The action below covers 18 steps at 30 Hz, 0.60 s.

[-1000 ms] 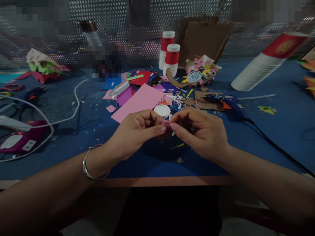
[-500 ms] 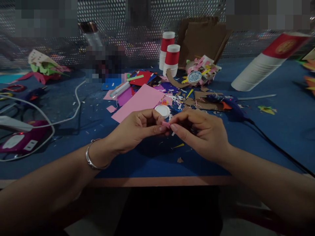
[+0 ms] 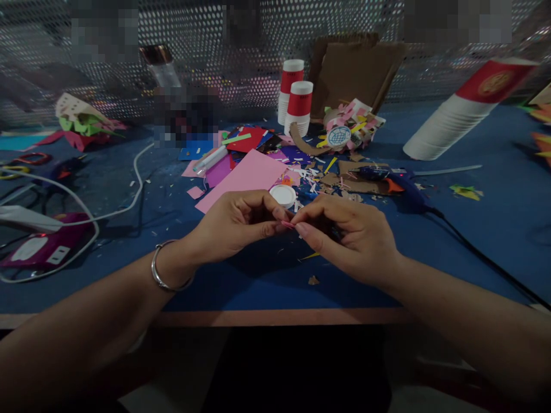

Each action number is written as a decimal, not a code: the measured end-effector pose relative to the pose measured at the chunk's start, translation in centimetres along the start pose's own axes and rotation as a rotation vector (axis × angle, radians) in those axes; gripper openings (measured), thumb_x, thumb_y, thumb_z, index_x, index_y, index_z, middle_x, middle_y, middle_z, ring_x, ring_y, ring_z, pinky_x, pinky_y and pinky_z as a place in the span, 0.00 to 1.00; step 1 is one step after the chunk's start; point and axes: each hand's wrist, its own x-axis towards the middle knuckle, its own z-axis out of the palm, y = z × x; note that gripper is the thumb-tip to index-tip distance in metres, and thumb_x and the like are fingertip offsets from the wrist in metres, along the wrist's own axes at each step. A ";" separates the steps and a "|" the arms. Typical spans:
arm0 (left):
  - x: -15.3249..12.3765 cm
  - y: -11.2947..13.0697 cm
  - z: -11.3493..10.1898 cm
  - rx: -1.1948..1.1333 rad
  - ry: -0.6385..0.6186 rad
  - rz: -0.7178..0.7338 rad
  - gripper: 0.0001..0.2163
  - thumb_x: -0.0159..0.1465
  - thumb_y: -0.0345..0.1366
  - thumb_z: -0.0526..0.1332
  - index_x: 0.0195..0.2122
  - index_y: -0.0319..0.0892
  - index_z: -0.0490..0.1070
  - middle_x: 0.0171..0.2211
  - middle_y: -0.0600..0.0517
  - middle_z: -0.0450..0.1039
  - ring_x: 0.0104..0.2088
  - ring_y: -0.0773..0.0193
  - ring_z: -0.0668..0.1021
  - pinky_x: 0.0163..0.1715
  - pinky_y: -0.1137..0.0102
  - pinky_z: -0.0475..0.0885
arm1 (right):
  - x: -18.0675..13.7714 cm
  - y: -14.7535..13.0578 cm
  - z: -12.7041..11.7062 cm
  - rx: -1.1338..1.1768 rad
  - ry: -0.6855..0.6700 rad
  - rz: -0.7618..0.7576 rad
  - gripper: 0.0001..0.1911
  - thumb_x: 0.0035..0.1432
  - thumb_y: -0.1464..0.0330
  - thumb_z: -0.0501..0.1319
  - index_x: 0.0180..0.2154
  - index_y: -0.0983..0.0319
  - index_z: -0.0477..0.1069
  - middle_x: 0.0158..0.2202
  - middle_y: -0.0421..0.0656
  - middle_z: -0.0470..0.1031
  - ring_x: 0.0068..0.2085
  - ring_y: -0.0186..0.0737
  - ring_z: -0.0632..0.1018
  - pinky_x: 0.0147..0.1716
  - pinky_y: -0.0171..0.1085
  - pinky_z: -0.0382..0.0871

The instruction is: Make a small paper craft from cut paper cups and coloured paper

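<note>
Pinching a small pink piece (image 3: 288, 224) between left hand (image 3: 235, 226) and right hand (image 3: 355, 238), above a blue table (image 3: 241, 297), near a round white object (image 3: 283, 195) and pink sheet (image 3: 245, 176).

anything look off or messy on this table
The paper cup stack at right appears to lean sharply, while two other cup stacks stand upright; lens distortion may exaggerate it. Paper scraps lie strewn between the pink sheet and the glue gun, looking untidy.
</note>
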 end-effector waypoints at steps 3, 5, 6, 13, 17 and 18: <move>-0.1 0.0 -0.1 0.029 -0.026 0.039 0.08 0.59 0.34 0.76 0.33 0.37 0.79 0.36 0.47 0.83 0.37 0.66 0.83 0.43 0.71 0.80 | 0.1 -0.1 -0.2 0.007 -0.017 -0.009 0.04 0.66 0.70 0.63 0.37 0.60 0.77 0.28 0.38 0.77 0.25 0.30 0.70 0.25 0.35 0.60; -0.2 0.0 -0.2 0.042 -0.038 0.054 0.07 0.60 0.33 0.75 0.33 0.37 0.80 0.37 0.46 0.85 0.39 0.64 0.85 0.44 0.70 0.81 | 0.1 -0.1 -0.3 0.007 -0.033 -0.005 0.05 0.66 0.71 0.62 0.36 0.60 0.76 0.28 0.38 0.76 0.24 0.30 0.70 0.25 0.35 0.60; -0.2 0.1 -0.2 0.048 -0.042 0.059 0.06 0.60 0.33 0.75 0.33 0.37 0.80 0.38 0.45 0.85 0.39 0.63 0.85 0.44 0.69 0.81 | 0.1 -0.2 -0.3 0.008 -0.038 0.001 0.05 0.66 0.71 0.62 0.36 0.60 0.76 0.28 0.37 0.76 0.24 0.30 0.70 0.25 0.35 0.60; -0.3 0.4 0.1 0.048 -0.044 0.073 0.06 0.60 0.32 0.75 0.32 0.38 0.80 0.38 0.45 0.85 0.39 0.62 0.86 0.44 0.69 0.81 | 0.1 -0.2 -0.4 0.023 -0.047 0.004 0.04 0.65 0.70 0.62 0.36 0.59 0.75 0.28 0.37 0.76 0.24 0.31 0.70 0.25 0.35 0.62; -0.2 0.6 0.1 -0.072 -0.011 -0.014 0.08 0.59 0.31 0.76 0.32 0.37 0.79 0.31 0.51 0.82 0.32 0.68 0.83 0.39 0.73 0.80 | 0.0 -0.2 -0.4 0.038 -0.005 0.024 0.04 0.66 0.70 0.62 0.38 0.59 0.76 0.29 0.38 0.77 0.25 0.31 0.72 0.25 0.35 0.63; -0.2 0.7 0.1 -0.128 -0.021 -0.064 0.08 0.59 0.31 0.76 0.32 0.37 0.78 0.30 0.52 0.81 0.32 0.68 0.83 0.37 0.74 0.80 | -0.1 -0.1 -0.4 0.046 0.009 0.028 0.03 0.66 0.70 0.62 0.39 0.59 0.76 0.29 0.39 0.77 0.26 0.31 0.72 0.24 0.34 0.63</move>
